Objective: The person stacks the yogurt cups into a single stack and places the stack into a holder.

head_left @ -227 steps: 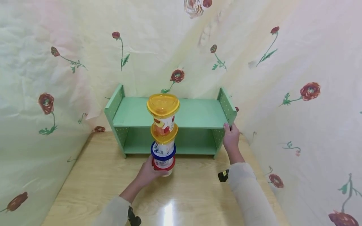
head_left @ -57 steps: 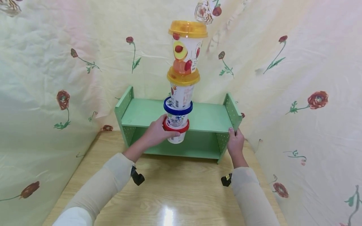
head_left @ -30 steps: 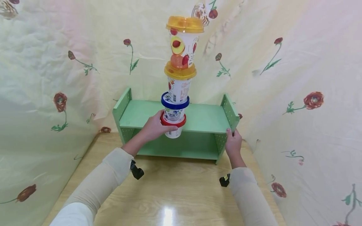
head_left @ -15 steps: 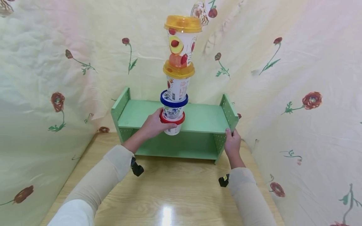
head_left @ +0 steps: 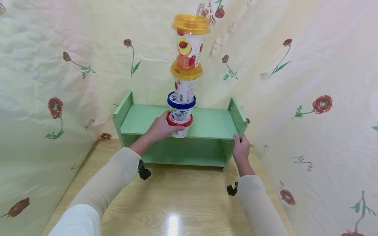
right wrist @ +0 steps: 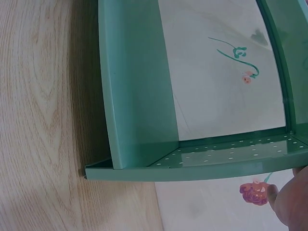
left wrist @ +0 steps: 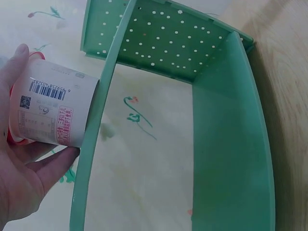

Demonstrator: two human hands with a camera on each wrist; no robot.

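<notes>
My left hand (head_left: 160, 127) grips the red-lidded tub (head_left: 180, 132) at the bottom of an upright stack. On it stand a blue-lidded tub (head_left: 180, 113), a yellow-lidded cup (head_left: 185, 89) and, topmost, a taller yellow-lidded cup (head_left: 190, 46) with fruit printed on it. The stack leans slightly. In the left wrist view, the red-lidded tub's base (left wrist: 89, 113) is close to the upper board's front edge; I cannot tell whether they touch. My right hand (head_left: 241, 150) holds the right side panel of the green two-tier shelf (head_left: 212, 121), thumb at the front.
The shelf stands on a wood-grain surface (head_left: 183, 200). Behind it hangs a flower-patterned cloth (head_left: 103, 82), which also encloses both sides. Perforated side panels (head_left: 236, 116) rise above the upper board at each end. The lower board (head_left: 183, 159) lies below the stack.
Since the earliest frame, my left hand has raised the stack from low in front of the shelf to upper-board height. Lately it has edged slightly upward. My right hand keeps its hold on the panel.
</notes>
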